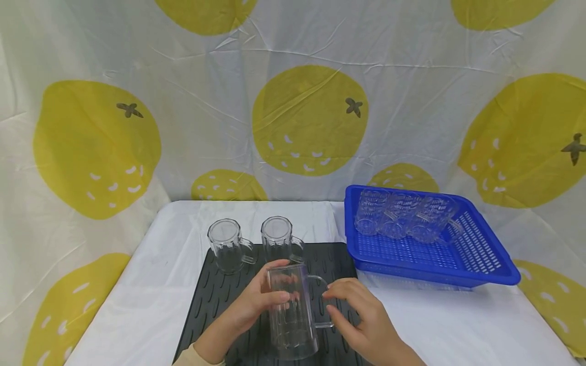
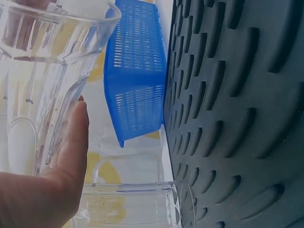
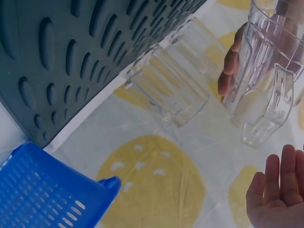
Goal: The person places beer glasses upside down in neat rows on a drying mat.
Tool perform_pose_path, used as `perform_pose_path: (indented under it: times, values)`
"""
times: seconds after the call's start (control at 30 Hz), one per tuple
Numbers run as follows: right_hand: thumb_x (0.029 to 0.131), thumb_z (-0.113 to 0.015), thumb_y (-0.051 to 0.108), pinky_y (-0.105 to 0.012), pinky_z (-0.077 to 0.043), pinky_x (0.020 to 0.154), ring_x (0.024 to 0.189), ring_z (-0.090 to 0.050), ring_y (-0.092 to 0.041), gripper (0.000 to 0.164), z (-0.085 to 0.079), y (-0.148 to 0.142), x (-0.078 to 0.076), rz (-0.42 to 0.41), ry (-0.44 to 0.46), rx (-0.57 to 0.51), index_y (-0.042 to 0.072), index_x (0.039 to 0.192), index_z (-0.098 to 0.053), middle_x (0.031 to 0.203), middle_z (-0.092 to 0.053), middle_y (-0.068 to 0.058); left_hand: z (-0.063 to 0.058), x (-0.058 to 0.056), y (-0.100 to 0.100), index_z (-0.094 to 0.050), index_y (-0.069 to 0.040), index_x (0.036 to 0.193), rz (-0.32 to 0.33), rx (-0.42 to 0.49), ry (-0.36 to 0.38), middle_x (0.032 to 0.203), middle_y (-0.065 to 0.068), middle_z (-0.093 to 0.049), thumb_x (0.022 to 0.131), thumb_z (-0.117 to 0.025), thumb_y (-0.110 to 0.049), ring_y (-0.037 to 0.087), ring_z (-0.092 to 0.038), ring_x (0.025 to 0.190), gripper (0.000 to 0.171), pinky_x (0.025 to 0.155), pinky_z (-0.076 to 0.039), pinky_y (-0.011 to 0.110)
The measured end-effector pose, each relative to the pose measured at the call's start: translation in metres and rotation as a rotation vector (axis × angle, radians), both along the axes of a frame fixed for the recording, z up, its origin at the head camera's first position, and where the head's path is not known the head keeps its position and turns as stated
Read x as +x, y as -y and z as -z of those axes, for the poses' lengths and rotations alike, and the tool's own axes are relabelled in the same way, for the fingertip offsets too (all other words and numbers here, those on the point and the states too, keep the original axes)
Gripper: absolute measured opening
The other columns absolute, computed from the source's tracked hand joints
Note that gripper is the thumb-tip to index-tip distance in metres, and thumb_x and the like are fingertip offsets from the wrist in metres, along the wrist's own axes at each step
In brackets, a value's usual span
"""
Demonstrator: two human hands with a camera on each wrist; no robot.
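A clear glass or plastic mug (image 1: 295, 330) is held tilted above the black mat by my left hand (image 1: 261, 295), thumb and fingers around its side. Beside the mug's handle (image 1: 324, 325) is my right hand (image 1: 361, 315), its fingers loosely bent and holding nothing. A gap separates those fingers from the handle in the right wrist view, where the right hand (image 3: 280, 199) shows palm and fingertips. Two similar clear mugs, a left one (image 1: 225, 249) and a right one (image 1: 276, 239), stand at the mat's back edge, handles toward the right.
The ridged black mat (image 1: 201, 310) lies on a white-covered table (image 1: 151, 284). At the back right stands a blue plastic basket (image 1: 494, 259) with three clear mugs (image 1: 423, 223) lying inside. Behind the table hangs a white curtain (image 1: 201, 117) with yellow lemon prints.
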State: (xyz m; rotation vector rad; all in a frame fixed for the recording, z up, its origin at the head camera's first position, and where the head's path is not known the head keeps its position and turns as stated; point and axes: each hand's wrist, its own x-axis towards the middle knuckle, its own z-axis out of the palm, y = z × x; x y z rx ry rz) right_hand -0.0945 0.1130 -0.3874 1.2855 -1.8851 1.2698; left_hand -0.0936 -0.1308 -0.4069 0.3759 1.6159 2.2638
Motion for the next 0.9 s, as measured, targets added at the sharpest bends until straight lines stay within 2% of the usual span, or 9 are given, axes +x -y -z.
perform_pose_path:
  times: [0.2,0.33,0.47,0.57,0.7,0.9]
  values:
    - [0.082,-0.065,-0.001,-0.019,-0.041,0.087,0.095,-0.055,-0.019,0.024,0.001,-0.003,-0.001,0.044,0.04,-0.01,0.006,0.105,-0.061,0.1,-0.061,-0.006,0.001,-0.002,-0.002,-0.018,-0.004,0.141,0.094,0.045,-0.12,0.127,0.015,-0.047,0.084,-0.067,-0.01,0.032,-0.057,0.107,0.076,0.083,-0.048,0.042]
    - [0.081,-0.065,-0.003,-0.018,-0.042,0.085,0.095,-0.055,-0.018,0.026,0.002,-0.005,-0.001,0.06,0.067,-0.01,0.003,0.106,-0.06,0.102,-0.061,-0.006,0.001,-0.002,-0.004,-0.017,-0.007,0.143,0.128,0.046,-0.17,0.131,0.016,-0.043,0.083,-0.068,-0.009,0.031,-0.054,0.11,0.078,0.084,-0.048,0.042]
    - [0.081,-0.064,-0.004,-0.018,-0.042,0.085,0.096,-0.056,-0.018,0.026,0.002,-0.006,-0.001,0.082,0.083,-0.017,0.001,0.106,-0.06,0.101,-0.061,-0.008,0.0,-0.001,-0.006,-0.016,-0.008,0.143,0.145,0.045,-0.223,0.132,0.017,-0.04,0.081,-0.07,-0.007,0.032,-0.052,0.113,0.082,0.088,-0.046,0.041]
    - [0.08,-0.064,-0.005,-0.017,-0.042,0.086,0.096,-0.056,-0.017,0.028,0.002,-0.007,0.0,0.1,0.088,-0.017,0.003,0.107,-0.06,0.102,-0.061,-0.008,0.0,0.0,-0.007,-0.016,-0.005,0.143,0.149,0.022,-0.304,0.132,0.019,-0.038,0.08,-0.071,-0.01,0.035,-0.051,0.114,0.083,0.091,-0.044,0.041]
    - [0.079,-0.064,-0.007,-0.018,-0.043,0.085,0.096,-0.056,-0.018,0.032,0.002,-0.008,0.001,0.1,0.095,-0.016,0.005,0.108,-0.06,0.103,-0.06,-0.007,-0.001,0.0,-0.009,-0.019,-0.005,0.142,0.144,-0.046,-0.404,0.131,0.019,-0.039,0.079,-0.073,-0.014,0.033,-0.05,0.113,0.083,0.089,-0.045,0.042]
    - [0.078,-0.065,-0.007,-0.019,-0.043,0.084,0.097,-0.056,-0.017,0.036,0.005,-0.009,0.001,0.098,0.118,0.003,0.007,0.111,-0.059,0.105,-0.06,-0.003,-0.001,0.001,-0.012,-0.02,-0.005,0.142,0.151,-0.081,-0.453,0.131,0.018,-0.04,0.077,-0.074,-0.011,0.032,-0.049,0.114,0.084,0.09,-0.044,0.044]
